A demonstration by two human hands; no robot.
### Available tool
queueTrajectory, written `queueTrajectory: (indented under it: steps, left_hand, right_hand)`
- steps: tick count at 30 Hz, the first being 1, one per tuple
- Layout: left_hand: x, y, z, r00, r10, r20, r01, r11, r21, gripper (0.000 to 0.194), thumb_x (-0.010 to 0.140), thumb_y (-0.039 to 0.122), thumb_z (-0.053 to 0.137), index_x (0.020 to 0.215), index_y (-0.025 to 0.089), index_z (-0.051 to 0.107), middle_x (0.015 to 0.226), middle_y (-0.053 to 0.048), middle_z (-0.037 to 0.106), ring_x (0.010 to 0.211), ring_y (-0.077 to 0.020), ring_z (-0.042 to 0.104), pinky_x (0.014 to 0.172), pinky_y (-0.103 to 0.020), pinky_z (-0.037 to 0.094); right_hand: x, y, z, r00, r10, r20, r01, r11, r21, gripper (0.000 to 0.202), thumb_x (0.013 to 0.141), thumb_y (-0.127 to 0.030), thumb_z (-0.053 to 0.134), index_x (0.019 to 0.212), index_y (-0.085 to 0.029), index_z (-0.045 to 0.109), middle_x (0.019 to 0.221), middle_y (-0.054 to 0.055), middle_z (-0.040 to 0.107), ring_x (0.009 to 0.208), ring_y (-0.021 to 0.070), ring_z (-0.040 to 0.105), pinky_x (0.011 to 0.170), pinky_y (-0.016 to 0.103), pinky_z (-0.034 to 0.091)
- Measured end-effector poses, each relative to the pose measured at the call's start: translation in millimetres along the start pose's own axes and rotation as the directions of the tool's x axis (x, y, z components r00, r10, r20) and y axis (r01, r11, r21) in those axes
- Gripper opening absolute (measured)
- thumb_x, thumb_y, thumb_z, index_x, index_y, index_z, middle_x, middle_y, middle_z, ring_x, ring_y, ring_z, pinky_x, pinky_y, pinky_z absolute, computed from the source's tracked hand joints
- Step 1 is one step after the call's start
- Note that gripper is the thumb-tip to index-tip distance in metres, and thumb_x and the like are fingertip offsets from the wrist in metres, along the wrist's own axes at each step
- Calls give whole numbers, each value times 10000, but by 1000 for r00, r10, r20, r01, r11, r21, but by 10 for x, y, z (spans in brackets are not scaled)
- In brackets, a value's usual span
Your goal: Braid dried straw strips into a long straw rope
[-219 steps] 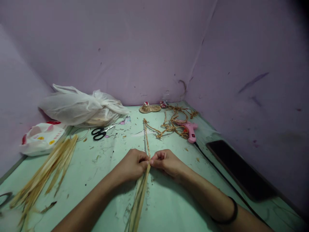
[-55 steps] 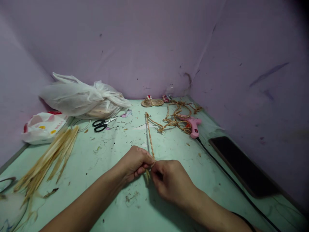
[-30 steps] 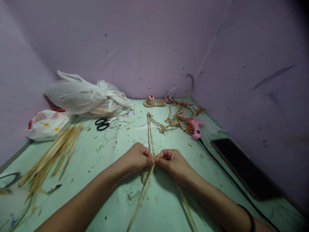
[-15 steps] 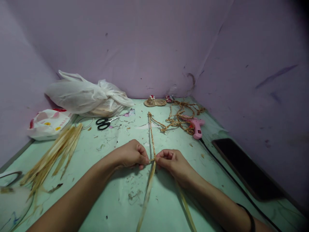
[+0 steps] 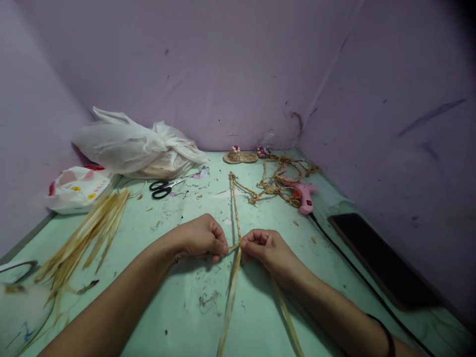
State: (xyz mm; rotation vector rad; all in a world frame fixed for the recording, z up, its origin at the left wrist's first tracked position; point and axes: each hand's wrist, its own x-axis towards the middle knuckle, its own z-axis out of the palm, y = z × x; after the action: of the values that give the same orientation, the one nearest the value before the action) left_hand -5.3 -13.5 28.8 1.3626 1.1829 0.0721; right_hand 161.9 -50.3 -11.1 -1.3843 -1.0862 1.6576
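A thin braided straw cord runs from a fixed point on the green table down to between my hands. My left hand pinches a short strand that stretches sideways from the braid's lower end. Right at that end, my right hand is closed on another strand. One pale flat strand hangs from the braid toward the near edge, and a second strand comes out below my right hand. More braided cord lies loosely coiled at the back right.
Black scissors, loose straw strips and white plastic bags lie on the left. A pink glue gun with a black cable and a dark phone are at the right. A small woven ornament stands by the back wall.
My left hand has drawn slightly away from the braid, and more of its strand shows between them. The whole view has shifted slightly.
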Motion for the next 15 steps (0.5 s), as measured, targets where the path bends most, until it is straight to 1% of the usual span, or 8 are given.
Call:
queueTrajectory:
  steps: [3, 5, 7, 9, 10, 12, 13, 15]
  left_hand:
    - [-25, 65, 189, 997, 38, -68, -32, 995, 96, 92, 576, 180, 518, 556, 116, 581, 439, 4, 492, 394, -70, 370, 409, -198, 278]
    - [-41, 88, 390, 981, 78, -180, -25, 960, 277, 136, 606, 165, 470, 547, 117, 583, 471, -19, 503, 429, -93, 409, 435, -214, 297]
    - [-60, 84, 616, 921, 197, -338, 6, 857, 516, 183, 640, 164, 440, 592, 116, 610, 540, -57, 545, 491, -134, 471, 477, -241, 325]
    - [-86, 64, 817, 866, 306, -394, 54, 728, 683, 231, 657, 143, 422, 713, 112, 644, 628, -96, 593, 562, -174, 526, 534, -273, 359]
    - [-99, 54, 890, 858, 334, -389, 67, 680, 731, 267, 658, 119, 412, 776, 110, 650, 669, -111, 609, 585, -184, 541, 553, -283, 368]
    - [-122, 49, 943, 877, 334, -345, 57, 641, 765, 300, 652, 92, 409, 826, 109, 653, 704, -123, 622, 599, -187, 554, 562, -284, 375]
    - [-129, 56, 916, 894, 315, -320, 40, 652, 757, 275, 658, 109, 420, 799, 113, 657, 690, -119, 620, 590, -184, 553, 551, -279, 373]
    - [-126, 85, 763, 911, 274, -309, 13, 728, 685, 206, 680, 202, 459, 669, 119, 647, 609, -96, 596, 551, -172, 537, 513, -263, 361]
  right_hand:
    - [-4, -5, 4, 1000, 8, -4, -8, 1000, 15, 77, 565, -188, 600, 568, -120, 561, 473, -13, 536, 408, 45, 370, 425, 187, 252]
    - [-2, 5, 7, 1000, 16, -23, -16, 1000, 19, 63, 558, -172, 597, 570, -121, 561, 454, -26, 512, 402, 43, 353, 415, 184, 237]
    - [-1, 20, 10, 999, 7, -49, -6, 1000, 18, 62, 554, -163, 601, 580, -121, 563, 448, -36, 492, 408, 43, 348, 413, 182, 233]
    - [-3, 30, 14, 998, -13, -61, 14, 1000, 20, 71, 557, -170, 608, 586, -123, 564, 460, -36, 494, 422, 48, 364, 420, 184, 248]
    - [-5, 30, 17, 998, -19, -56, 20, 999, 27, 80, 558, -179, 614, 583, -125, 560, 466, -34, 501, 428, 51, 377, 426, 185, 261]
    - [-11, 21, 22, 999, -15, -29, 17, 998, 55, 105, 561, -200, 626, 578, -129, 550, 481, -25, 524, 440, 60, 412, 441, 191, 290]
    - [-13, 15, 23, 1000, -10, -16, 11, 997, 73, 117, 560, -208, 633, 578, -131, 546, 487, -21, 535, 447, 64, 426, 447, 192, 300]
    - [-13, 2, 23, 1000, 6, -3, -6, 995, 103, 136, 553, -212, 645, 584, -131, 541, 486, -21, 540, 441, 61, 429, 442, 188, 295]
